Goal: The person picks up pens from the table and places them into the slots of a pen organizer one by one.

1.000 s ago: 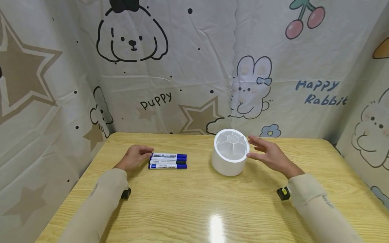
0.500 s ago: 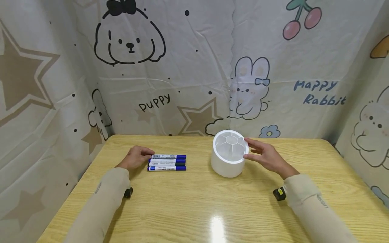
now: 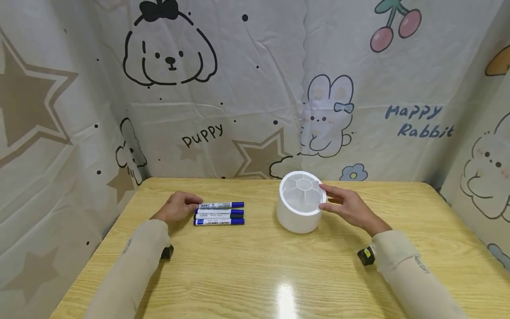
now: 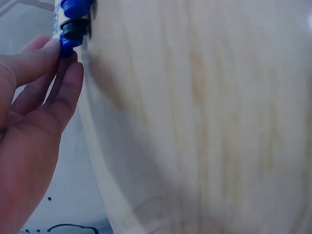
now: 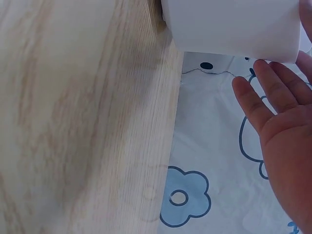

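My spread right hand (image 3: 353,209) has reached the round white plastic organiser (image 3: 298,218), can likely steady it; my left hand (image 3: 178,207) seemingly pinches a slim blue-capped marker (image 3: 215,205).

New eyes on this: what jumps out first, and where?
Likely the white divided organizer, right of center on the wooden table, with the right hand at its rim. Next, four markers lined up to its left, the left hand pinching the farthest one's end. Behind, a backdrop with puppy and rabbit cartoons.
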Tool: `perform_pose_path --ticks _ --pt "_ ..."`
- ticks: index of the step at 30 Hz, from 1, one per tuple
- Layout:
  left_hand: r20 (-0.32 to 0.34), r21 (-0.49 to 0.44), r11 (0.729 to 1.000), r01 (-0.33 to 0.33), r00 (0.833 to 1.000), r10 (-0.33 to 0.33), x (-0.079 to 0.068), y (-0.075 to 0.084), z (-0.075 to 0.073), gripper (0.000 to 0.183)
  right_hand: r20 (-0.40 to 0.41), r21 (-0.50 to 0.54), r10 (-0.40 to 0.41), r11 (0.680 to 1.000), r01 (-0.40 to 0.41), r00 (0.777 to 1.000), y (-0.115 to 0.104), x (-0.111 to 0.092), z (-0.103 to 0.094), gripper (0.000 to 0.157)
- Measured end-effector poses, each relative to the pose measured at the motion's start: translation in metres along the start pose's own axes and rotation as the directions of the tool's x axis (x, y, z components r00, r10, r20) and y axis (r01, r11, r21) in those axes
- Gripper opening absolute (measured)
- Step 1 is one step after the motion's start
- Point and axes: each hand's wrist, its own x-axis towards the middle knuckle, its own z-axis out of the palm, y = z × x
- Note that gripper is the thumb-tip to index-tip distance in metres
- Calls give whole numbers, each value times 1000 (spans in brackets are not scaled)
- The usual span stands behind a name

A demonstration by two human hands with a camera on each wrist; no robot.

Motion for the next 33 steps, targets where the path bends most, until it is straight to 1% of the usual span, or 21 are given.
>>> perform_pose_path --ticks 4,6,13,16,18,23,27,29,33 --pt "16 -45 999 -15 1000 16 -6 3 -10 26 -2 9 11 1000 -11 1000 1 0 1 60" --pt "14 -62 997 -37 999 38 -7 6 -14 28 -4 12 7 1000 -7 1000 1 0 1 60" --pt "-51 -61 994 -90 995 87 -4 18 -21 29 -16 7 -19 1000 20 1000 1 -1 1 58" --pt "-78 -83 990 -112 991 106 -5 24 -24 29 -10 11 -8 1000 9 1000 0 -1 1 59" --pt "-90 -108 988 -113 991 104 -6 28 -26 29 -6 11 1 1000 -1 1000 0 -1 1 59" --pt "-108 -156 980 -127 988 111 -7 43 -31 32 -7 7 13 1000 -13 1000 1 -1 0 59" --pt "-111 -175 972 -156 984 138 -6 56 -32 34 -9 12 7 1000 -7 1000 1 -1 0 59" --pt "-112 -185 967 -173 982 154 -6 63 -33 34 -10 12 6 1000 -6 1000 1 -1 0 59" --pt "-121 -189 955 -230 970 209 -6 75 -33 32 -11 12 10 1000 -10 1000 1 -1 0 59"
